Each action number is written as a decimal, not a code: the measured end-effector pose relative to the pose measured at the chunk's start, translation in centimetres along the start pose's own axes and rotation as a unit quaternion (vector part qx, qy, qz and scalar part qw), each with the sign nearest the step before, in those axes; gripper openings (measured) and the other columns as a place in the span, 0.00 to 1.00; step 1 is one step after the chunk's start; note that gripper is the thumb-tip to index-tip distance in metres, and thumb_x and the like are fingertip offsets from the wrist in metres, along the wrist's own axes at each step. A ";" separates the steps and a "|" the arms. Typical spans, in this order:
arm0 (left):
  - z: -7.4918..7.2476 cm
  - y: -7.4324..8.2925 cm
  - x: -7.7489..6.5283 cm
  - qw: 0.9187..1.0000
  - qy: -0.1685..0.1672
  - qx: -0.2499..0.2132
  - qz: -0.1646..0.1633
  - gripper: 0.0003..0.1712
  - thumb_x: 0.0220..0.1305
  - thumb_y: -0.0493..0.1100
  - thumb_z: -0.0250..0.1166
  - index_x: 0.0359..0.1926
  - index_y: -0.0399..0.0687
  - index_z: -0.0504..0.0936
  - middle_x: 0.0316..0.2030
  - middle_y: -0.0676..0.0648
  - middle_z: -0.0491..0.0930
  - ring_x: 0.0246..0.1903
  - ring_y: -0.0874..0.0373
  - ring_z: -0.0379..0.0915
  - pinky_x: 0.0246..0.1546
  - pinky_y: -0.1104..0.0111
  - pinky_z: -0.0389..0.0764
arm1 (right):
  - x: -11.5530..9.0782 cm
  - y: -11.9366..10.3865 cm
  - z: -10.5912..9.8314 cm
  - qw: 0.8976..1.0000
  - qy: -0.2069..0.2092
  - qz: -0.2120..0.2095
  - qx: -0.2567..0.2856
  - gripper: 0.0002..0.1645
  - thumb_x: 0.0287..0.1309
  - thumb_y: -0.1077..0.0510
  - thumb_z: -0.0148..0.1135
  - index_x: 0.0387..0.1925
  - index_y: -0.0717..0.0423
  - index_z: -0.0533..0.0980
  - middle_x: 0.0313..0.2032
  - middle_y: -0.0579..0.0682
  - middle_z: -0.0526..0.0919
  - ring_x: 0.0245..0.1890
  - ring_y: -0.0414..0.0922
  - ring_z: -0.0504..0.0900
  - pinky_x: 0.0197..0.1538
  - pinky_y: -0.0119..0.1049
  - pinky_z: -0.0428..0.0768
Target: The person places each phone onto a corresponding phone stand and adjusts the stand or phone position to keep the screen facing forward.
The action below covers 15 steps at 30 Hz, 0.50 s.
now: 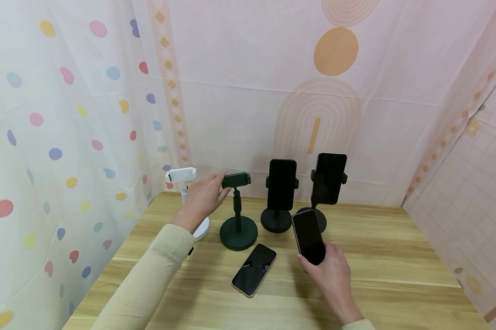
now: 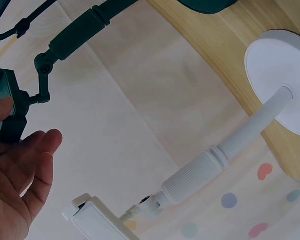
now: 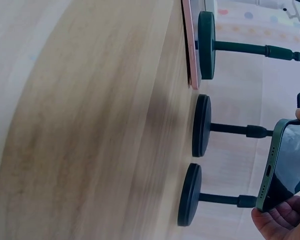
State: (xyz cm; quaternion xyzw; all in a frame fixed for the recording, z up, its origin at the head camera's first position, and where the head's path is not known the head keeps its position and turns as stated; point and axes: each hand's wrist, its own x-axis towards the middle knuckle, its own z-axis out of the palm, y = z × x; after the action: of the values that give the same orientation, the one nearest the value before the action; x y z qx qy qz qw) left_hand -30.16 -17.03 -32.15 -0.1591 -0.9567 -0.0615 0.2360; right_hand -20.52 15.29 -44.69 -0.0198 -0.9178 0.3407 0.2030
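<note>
The head view shows a wooden tabletop [image 1: 379, 256] with two hands over it. The left hand [image 1: 204, 196] pinches the clip [image 1: 237, 179] at the top of the green stand [image 1: 237, 208]. The green stand is upright on its round base. Just to its left is the white stand [image 1: 181, 174], partly hidden behind the arm. The right hand [image 1: 332, 275] grips the green phone [image 1: 308, 236], its dark screen facing up and back at the person. The flat phone [image 1: 253, 270] lies on the tabletop, in front of the green stand and between the two arms. To the right are two black stands [image 1: 276, 221], and each one holds a black phone [image 1: 282, 184] up tall. Behind it all hangs a pale cloth [image 1: 231, 114], and a dotted cloth [image 1: 87, 114] is on the left.

The left wrist view is tipped over. Here the thumb is on the face of the clip and the other fingers are under it. The white stand runs across the right side, with its round base on the tabletop.

The right wrist view is turned sideways. The green phone is up off the tabletop, with the thumb and fingers at its sides. The pink edge of the flat phone shows near the green base.
</note>
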 end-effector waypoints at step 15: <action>0.2 -0.5 -0.2 1.000 0.021 -0.015 -0.008 0.26 0.70 0.55 0.62 0.54 0.35 0.80 0.39 0.38 0.85 0.33 0.44 0.82 0.34 0.53 0.82 | 0.4 -2.2 1.1 1.000 0.002 -0.015 0.024 0.44 0.44 0.39 0.77 0.54 0.67 0.76 0.47 0.62 0.78 0.45 0.56 0.78 0.46 0.54 0.77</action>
State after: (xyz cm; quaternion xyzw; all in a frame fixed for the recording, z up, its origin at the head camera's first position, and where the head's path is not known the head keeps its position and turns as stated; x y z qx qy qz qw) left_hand -30.23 -17.48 -32.45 -0.1541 -0.9517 -0.0812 0.2529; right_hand -21.12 13.03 -43.94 -0.0015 -0.9091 0.3597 0.2103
